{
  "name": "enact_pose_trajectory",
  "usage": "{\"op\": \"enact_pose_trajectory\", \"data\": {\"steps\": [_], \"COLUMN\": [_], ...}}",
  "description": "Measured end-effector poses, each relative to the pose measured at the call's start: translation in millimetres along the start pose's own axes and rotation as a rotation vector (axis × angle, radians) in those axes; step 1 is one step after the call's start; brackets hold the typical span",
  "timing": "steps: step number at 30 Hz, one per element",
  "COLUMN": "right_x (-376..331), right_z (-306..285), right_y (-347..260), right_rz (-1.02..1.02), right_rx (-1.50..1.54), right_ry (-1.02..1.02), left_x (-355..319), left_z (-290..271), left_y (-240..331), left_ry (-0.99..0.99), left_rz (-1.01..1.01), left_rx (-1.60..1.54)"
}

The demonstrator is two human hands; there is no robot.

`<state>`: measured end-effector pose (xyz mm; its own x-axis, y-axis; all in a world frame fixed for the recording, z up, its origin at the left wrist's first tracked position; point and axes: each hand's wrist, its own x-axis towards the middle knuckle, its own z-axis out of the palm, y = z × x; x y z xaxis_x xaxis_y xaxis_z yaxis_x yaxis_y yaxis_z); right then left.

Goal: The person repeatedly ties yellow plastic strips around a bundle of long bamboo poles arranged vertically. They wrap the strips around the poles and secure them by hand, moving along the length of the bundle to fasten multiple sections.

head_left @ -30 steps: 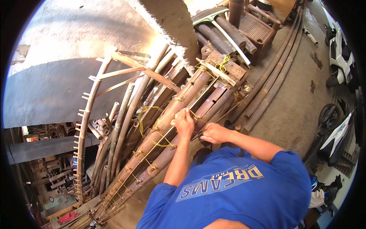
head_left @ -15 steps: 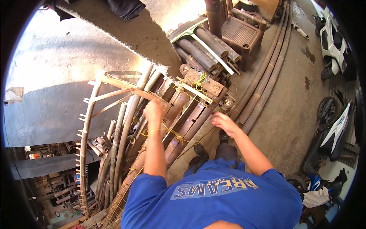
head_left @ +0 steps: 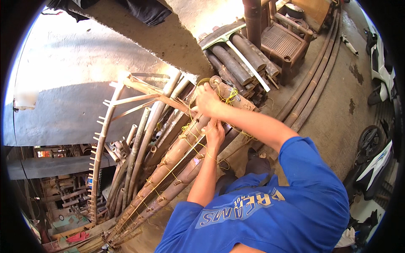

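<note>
Eyeballing this remotely, I've got left hand (head_left: 214, 134) and right hand (head_left: 206, 100) curled, can't tell how tightly or on what, over long brown bamboo poles (head_left: 172, 157) slanting down-left, right hand nearer their upper end.

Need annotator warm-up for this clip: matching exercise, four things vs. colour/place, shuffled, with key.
Things:
1. shirt
2. cord
3. right hand
4. T-shaped bar

Colours or places:
A. higher in the picture than the left hand
B. pale green, lying across stacked tubes
C. blue, with lettering on it
D. bright yellow, thin and looped

Pairs: 1-C, 2-D, 3-A, 4-B
</note>
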<state>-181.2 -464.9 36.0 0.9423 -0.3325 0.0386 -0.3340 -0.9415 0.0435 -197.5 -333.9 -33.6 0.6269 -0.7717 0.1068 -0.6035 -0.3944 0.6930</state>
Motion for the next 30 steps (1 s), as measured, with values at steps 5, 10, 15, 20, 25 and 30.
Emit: {"op": "enact_pose_trajectory", "data": {"steps": [5, 10, 15, 20, 25, 30], "right_x": [-24, -201, -218, -106, 70, 70], "right_z": [-37, -6, -16, -26, -13, -107], "right_y": [34, 21, 3, 10, 35, 65], "right_rz": [-0.276, -0.216, -0.03, -0.042, -0.266, -0.22], "right_rx": [0.959, 0.99, 1.344, 1.891, 1.505, 1.605], "right_ry": [-0.174, -0.191, 0.357, 0.251, 0.482, 0.234], "left_x": [-4, -9, -3, -8, -5, -6], "left_z": [-9, 6, 9, 9, 4, 16], "left_y": [13, 14, 11, -16, 14, 8], "left_ry": [-0.009, 0.135, 0.085, 0.08, 0.172, 0.193], "left_rz": [0.028, -0.021, -0.053, 0.029, 0.02, 0.068], "left_rx": [0.156, 0.182, 0.039, 0.185, 0.293, 0.135]}}
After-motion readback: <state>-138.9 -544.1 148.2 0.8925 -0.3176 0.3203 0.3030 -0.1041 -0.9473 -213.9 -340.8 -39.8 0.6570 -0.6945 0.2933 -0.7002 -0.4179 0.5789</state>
